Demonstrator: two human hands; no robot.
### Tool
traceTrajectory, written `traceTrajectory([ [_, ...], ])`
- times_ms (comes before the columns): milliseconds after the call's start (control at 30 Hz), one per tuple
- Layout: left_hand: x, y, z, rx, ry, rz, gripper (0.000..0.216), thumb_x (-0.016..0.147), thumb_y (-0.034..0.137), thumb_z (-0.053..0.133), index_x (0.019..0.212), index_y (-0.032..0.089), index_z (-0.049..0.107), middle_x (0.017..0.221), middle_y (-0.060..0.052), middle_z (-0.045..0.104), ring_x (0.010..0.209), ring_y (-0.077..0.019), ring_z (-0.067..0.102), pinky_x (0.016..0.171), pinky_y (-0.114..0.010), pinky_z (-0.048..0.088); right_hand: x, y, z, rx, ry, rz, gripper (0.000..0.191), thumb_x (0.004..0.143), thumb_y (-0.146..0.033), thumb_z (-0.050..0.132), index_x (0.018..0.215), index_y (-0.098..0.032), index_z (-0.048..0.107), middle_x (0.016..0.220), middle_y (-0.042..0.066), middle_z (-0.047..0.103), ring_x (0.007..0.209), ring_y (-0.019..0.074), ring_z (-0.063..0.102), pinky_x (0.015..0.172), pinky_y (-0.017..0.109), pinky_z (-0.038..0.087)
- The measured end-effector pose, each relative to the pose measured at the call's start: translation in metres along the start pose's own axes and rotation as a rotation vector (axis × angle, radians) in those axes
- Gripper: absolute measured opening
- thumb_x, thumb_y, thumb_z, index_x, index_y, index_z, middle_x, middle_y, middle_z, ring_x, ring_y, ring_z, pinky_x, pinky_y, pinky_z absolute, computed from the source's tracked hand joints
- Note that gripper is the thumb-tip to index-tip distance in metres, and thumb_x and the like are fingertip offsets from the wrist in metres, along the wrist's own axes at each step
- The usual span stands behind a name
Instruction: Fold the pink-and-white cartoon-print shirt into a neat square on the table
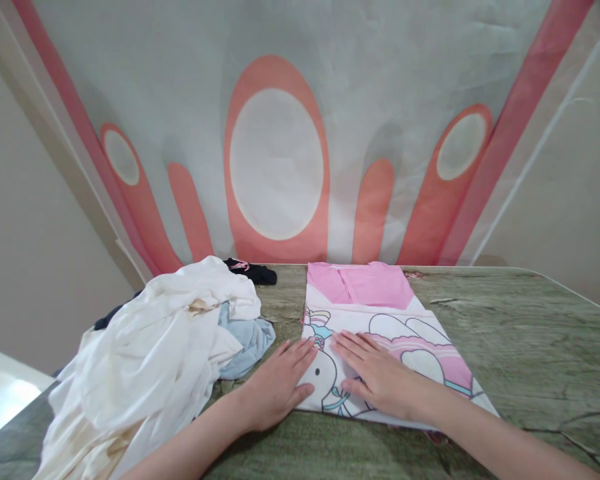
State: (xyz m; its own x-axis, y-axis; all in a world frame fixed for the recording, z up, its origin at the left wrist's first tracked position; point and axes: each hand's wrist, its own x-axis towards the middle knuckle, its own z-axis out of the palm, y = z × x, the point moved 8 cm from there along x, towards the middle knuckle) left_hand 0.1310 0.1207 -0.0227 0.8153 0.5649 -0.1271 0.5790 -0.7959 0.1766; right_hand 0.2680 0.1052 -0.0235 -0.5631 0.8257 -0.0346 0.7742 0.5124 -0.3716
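A folded pink and white garment (395,327) with a cartoon print lies flat in front of me, its plain pink end (375,285) toward the far edge. My left hand (283,380) rests on its left border, fingers stretched out and the thumb on the printed cloth. Palm down, my right hand (373,373) lies on the middle of the print with its fingers spread. Neither hand grips the cloth. Under the near edge, a bit of reddish patterned material (436,437) peeks out; what it is I cannot tell.
A loose heap of white clothes (165,353) covers the left side, with a light blue piece (247,343) tucked against it. Behind the heap sits a black cloth item (257,272). The wood-grain table (540,347) meets a printed backdrop (340,40) at its far edge.
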Motion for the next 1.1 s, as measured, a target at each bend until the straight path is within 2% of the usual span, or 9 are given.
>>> traceTrajectory([
  [167, -0.003, -0.001, 0.002, 0.010, -0.018, -0.006, 0.054, 0.094, 0.040, 0.029, 0.142, 0.022, 0.014, 0.149, -0.004, 0.009, 0.136, -0.0190, 0.007, 0.110, -0.039, 0.008, -0.012, 0.010, 0.006, -0.032, 0.008, -0.009, 0.062, 0.089, -0.054, 0.027, 0.142, -0.026, 0.015, 0.148, 0.002, 0.014, 0.135, 0.0231, 0.010, 0.110, 0.047, 0.007],
  [367, -0.008, -0.001, 0.004, -0.008, -0.030, -0.013, 0.054, 0.094, 0.042, 0.024, 0.143, 0.023, 0.009, 0.149, -0.004, 0.005, 0.136, -0.0196, 0.004, 0.110, -0.041, 0.007, -0.051, 0.033, 0.005, -0.072, 0.014, 0.077, 0.059, 0.089, -0.053, 0.029, 0.142, -0.030, 0.014, 0.148, -0.002, 0.015, 0.135, 0.0225, 0.011, 0.111, 0.047, 0.010],
  [467, -0.008, 0.000, -0.003, -0.028, -0.046, -0.018, 0.054, 0.094, 0.042, 0.026, 0.143, 0.024, 0.012, 0.149, -0.004, 0.009, 0.136, -0.0203, 0.007, 0.110, -0.042, 0.010, -0.071, 0.060, 0.002, -0.088, 0.052, 0.161, 0.059, 0.090, -0.052, 0.027, 0.142, -0.029, 0.013, 0.148, -0.002, 0.013, 0.135, 0.0209, 0.011, 0.111, 0.044, 0.012],
  [633, 0.019, 0.006, -0.030, -0.002, 0.038, -0.070, 0.047, 0.092, 0.040, 0.031, 0.136, 0.020, 0.033, 0.141, -0.007, 0.034, 0.132, -0.0219, 0.022, 0.109, -0.041, 0.014, -0.079, 0.123, -0.014, -0.136, 0.151, 0.348, 0.063, 0.089, -0.055, 0.024, 0.142, -0.021, 0.019, 0.148, 0.003, 0.015, 0.135, 0.0201, 0.011, 0.111, 0.043, 0.015],
  [733, 0.042, 0.014, -0.030, -0.007, 0.067, -0.056, 0.054, 0.092, 0.041, 0.033, 0.139, 0.017, 0.026, 0.146, -0.010, 0.023, 0.134, -0.0227, 0.018, 0.109, -0.040, 0.016, -0.073, 0.147, -0.023, -0.193, 0.211, 0.400, 0.066, 0.088, -0.057, 0.024, 0.141, -0.018, 0.025, 0.147, 0.007, 0.020, 0.135, 0.0209, 0.013, 0.110, 0.044, 0.015],
  [867, 0.057, 0.019, -0.012, -0.020, 0.039, -0.009, 0.065, 0.090, 0.055, 0.026, 0.142, 0.018, 0.016, 0.149, -0.010, 0.007, 0.136, -0.0250, 0.005, 0.109, -0.046, 0.011, -0.069, 0.154, -0.023, -0.208, 0.221, 0.396, 0.064, 0.088, -0.057, 0.023, 0.141, -0.021, 0.022, 0.147, 0.005, 0.021, 0.135, 0.0209, 0.014, 0.110, 0.044, 0.015],
  [967, 0.054, 0.020, -0.002, -0.007, 0.010, 0.002, 0.068, 0.089, 0.060, 0.021, 0.142, 0.019, 0.015, 0.149, -0.010, 0.006, 0.136, -0.0265, 0.003, 0.108, -0.049, 0.009, -0.074, 0.151, -0.022, -0.202, 0.210, 0.411, 0.064, 0.088, -0.057, 0.022, 0.142, -0.022, 0.020, 0.147, 0.005, 0.020, 0.135, 0.0207, 0.013, 0.110, 0.044, 0.014],
  [1100, 0.045, 0.022, -0.002, 0.012, 0.001, 0.014, 0.067, 0.089, 0.059, 0.020, 0.143, 0.019, 0.015, 0.148, -0.010, 0.006, 0.136, -0.0269, 0.002, 0.108, -0.049, 0.008, -0.082, 0.146, -0.020, -0.189, 0.201, 0.430, 0.065, 0.088, -0.058, 0.022, 0.142, -0.022, 0.019, 0.148, 0.004, 0.018, 0.135, 0.0212, 0.011, 0.110, 0.045, 0.013],
])
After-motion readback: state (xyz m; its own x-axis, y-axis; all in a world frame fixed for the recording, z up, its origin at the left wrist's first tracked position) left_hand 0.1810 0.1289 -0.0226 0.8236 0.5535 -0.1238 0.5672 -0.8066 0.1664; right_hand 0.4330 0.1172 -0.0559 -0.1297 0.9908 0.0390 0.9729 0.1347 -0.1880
